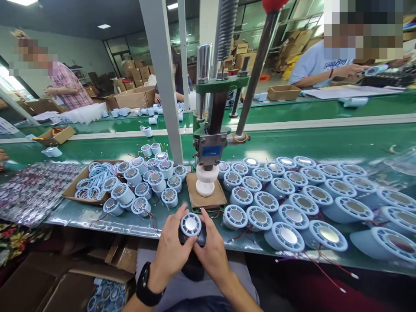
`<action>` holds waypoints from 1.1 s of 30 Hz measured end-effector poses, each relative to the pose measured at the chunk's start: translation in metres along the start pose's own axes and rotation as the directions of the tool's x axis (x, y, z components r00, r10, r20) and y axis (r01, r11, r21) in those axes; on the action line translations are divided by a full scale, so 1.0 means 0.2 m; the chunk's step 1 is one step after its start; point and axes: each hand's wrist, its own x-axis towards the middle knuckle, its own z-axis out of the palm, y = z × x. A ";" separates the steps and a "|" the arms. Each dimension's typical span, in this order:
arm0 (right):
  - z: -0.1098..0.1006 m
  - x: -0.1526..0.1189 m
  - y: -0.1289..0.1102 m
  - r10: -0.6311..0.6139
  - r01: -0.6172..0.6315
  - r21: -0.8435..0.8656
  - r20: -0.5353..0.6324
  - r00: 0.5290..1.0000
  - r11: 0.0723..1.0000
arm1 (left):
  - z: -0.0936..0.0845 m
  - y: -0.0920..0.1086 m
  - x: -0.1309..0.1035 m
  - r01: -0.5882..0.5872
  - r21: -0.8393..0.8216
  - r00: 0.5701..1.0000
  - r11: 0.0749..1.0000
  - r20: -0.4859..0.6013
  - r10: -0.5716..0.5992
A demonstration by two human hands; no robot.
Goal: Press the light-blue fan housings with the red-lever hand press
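Note:
Between my hands, at the table's front edge, is a light blue round motor housing (190, 224) with a slotted rim and a shiny metal disc facing up. My left hand (170, 245) wraps its left side, thumb across the lower rim. My right hand (212, 245) closes round the right side, its thumb close to the left one. Something dark shows beneath the part, its kind unclear. Just beyond stands a hand press (211, 151), its white pressing head (205, 186) low over a brown pad (208, 201).
Rows of similar housings (305, 203) with thin wires cover the right side. More lie piled at left (156, 180), beside a cardboard box (86, 197) of blue rings. A grey post (165, 82) rises behind them. Co-workers sit across the green conveyor belt (292, 134).

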 end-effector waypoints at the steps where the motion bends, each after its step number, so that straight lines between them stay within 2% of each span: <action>1: 0.00 0.00 0.00 0.006 -0.006 0.003 0.014 1.000 1.000 | 0.00 0.00 0.00 0.022 -0.028 1.000 0.999 0.008 -0.022; 4: 0.00 -0.01 0.00 0.014 -0.014 0.000 0.086 0.996 1.000 | 0.02 -0.02 -0.01 0.053 -0.073 0.998 0.996 0.027 -0.051; 7: -0.04 0.00 0.00 0.005 0.007 -0.057 0.203 0.979 0.998 | 0.07 -0.05 -0.03 0.029 -0.110 0.999 0.994 0.027 -0.026; 9: -0.13 0.06 -0.02 -0.020 0.061 -0.114 0.336 0.942 0.992 | 0.09 -0.06 -0.03 0.029 -0.151 0.999 0.988 0.035 -0.024; 11: -0.30 0.20 -0.08 -0.082 0.167 -0.165 0.428 0.900 0.972 | 0.08 -0.05 -0.01 0.082 -0.181 0.996 0.980 0.059 -0.072; 13: -0.53 0.43 -0.20 -0.206 0.298 -0.233 0.352 0.913 0.925 | 0.04 -0.02 0.06 0.127 -0.189 0.991 0.974 0.070 -0.115; 15: -0.75 0.75 -0.37 -0.371 0.393 -0.354 0.130 0.919 0.849 | -0.02 0.04 0.17 0.111 -0.201 0.994 0.973 0.043 -0.104; 16: -0.85 0.93 -0.46 -0.442 0.413 -0.417 0.031 0.897 0.809 | -0.05 0.06 0.23 0.088 -0.216 0.996 0.972 0.014 -0.087; 17: -0.92 1.11 -0.54 -0.465 0.383 -0.480 -0.059 0.883 0.789 | -0.07 0.08 0.30 0.066 -0.235 0.997 0.970 -0.015 -0.072; 19: -1.01 1.45 -0.67 -0.419 0.267 -0.522 -0.197 0.886 0.810 | -0.08 0.11 0.44 0.049 -0.296 0.997 0.954 -0.046 -0.065; 20: -1.01 1.59 -0.70 -0.357 0.212 -0.489 -0.224 0.907 0.846 | -0.07 0.12 0.51 0.047 -0.331 0.997 0.942 -0.040 -0.063; 21: -1.00 1.71 -0.71 -0.278 0.168 -0.423 -0.215 0.936 0.891 | -0.05 0.13 0.56 0.044 -0.367 0.998 0.929 -0.023 -0.056; 23: -0.95 1.87 -0.69 -0.132 0.098 -0.249 -0.123 0.984 0.964 | 0.01 0.13 0.65 0.036 -0.433 0.999 0.901 0.030 -0.025; 26: -0.87 1.97 -0.61 -0.037 0.033 -0.070 -0.051 0.998 0.997 | 0.09 0.12 0.72 0.029 -0.510 0.994 0.860 0.109 0.031; 29: -0.89 1.98 -0.62 -0.006 0.004 -0.035 -0.068 0.998 0.999 | 0.14 0.11 0.73 0.040 -0.564 0.985 0.824 0.163 0.064; 31: -0.94 1.90 -0.68 0.007 -0.012 -0.056 -0.091 0.996 0.998 | 0.15 0.09 0.72 0.040 -0.589 0.983 0.807 0.167 0.073; 33: -0.98 1.68 -0.73 -0.093 0.083 -0.071 -0.153 0.984 0.994 | 0.17 0.07 0.70 0.024 -0.609 0.988 0.793 0.135 0.074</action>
